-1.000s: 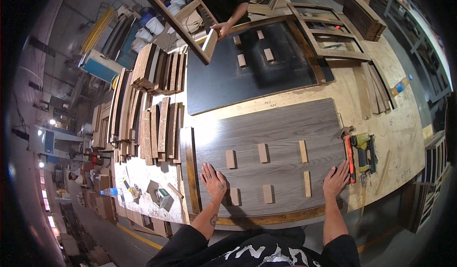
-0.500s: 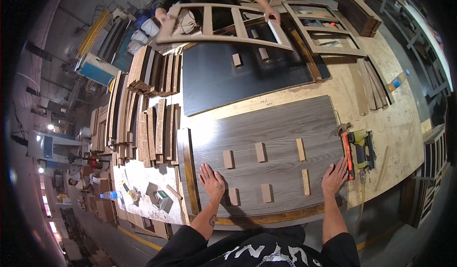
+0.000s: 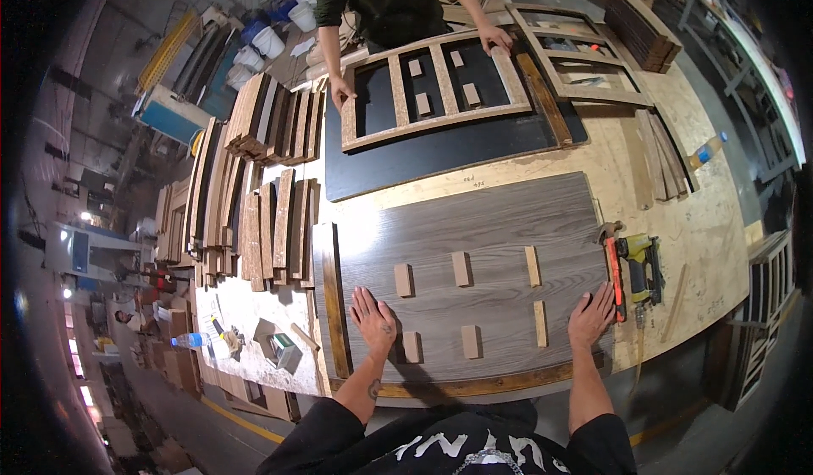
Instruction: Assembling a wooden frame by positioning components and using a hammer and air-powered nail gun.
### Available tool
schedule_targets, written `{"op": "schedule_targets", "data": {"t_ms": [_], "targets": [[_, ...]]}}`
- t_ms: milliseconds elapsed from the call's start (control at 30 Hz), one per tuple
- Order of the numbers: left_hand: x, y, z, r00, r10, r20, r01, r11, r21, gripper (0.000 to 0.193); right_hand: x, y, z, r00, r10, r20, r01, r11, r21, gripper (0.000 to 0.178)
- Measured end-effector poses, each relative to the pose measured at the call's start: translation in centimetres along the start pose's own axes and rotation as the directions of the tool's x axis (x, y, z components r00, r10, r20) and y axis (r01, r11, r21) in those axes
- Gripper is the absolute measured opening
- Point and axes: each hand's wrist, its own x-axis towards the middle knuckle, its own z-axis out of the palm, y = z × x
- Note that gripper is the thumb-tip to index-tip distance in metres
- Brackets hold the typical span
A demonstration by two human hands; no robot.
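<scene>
Left hand (image 3: 373,321) and right hand (image 3: 591,317) lie flat, clasping nothing, toward opposite ends of the grey wood-grain panel (image 3: 483,221), likely stiff, heavyish, best gripped at its edges.

Near panel (image 3: 474,221): lay along the counter's (image 3: 703,246) near edge, bearing six blocks (image 3: 461,268).
Nail gun (image 3: 641,259): lay right of it.
Strips (image 3: 284,229): lay toward the left edge.
Far panel (image 3: 406,163): lay toward the far edge, beneath a frame (image 3: 395,90).
</scene>
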Motion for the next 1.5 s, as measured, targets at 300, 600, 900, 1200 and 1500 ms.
{"op": "schedule_targets", "data": {"t_ms": [300, 600, 900, 1200, 1500], "targets": [[0.07, 0.3, -0.2, 0.999, 0.02, -0.047, -0.021, 1.0, -0.019, 0.055, 0.01, -0.02, -0.28, 1.0, -0.01, 0.006, 0.01, 1.0, -0.001, 0.053], [0.08, 0.26, -0.13, 1.0, -0.002, -0.02, 0.002, 1.0, -0.016, 0.056, -0.02, 0.08, 0.03, 0.999, -0.029, -0.039, 0.029, 1.0, -0.004, 0.052], [0.06, 0.3, -0.25, 1.0, -0.003, 0.014, 0.003, 1.0, -0.019, 0.057, -0.09, 0.24, 0.05, 0.999, -0.029, -0.03, 0.029, 1.0, -0.007, 0.053], [0.25, 0.48, -0.36, 1.0, 0.01, 0.022, -0.01, 1.0, 0.005, 0.057, 0.01, 0.11, -0.05, 0.999, -0.017, -0.03, 0.016, 1.0, -0.006, 0.053], [0.03, 0.34, -0.23, 0.999, 0.038, -0.005, -0.038, 0.999, 0.001, 0.056, 0.14, 0.03, -0.32, 0.999, -0.01, -0.036, 0.011, 1.0, 0.026, 0.054]]}}
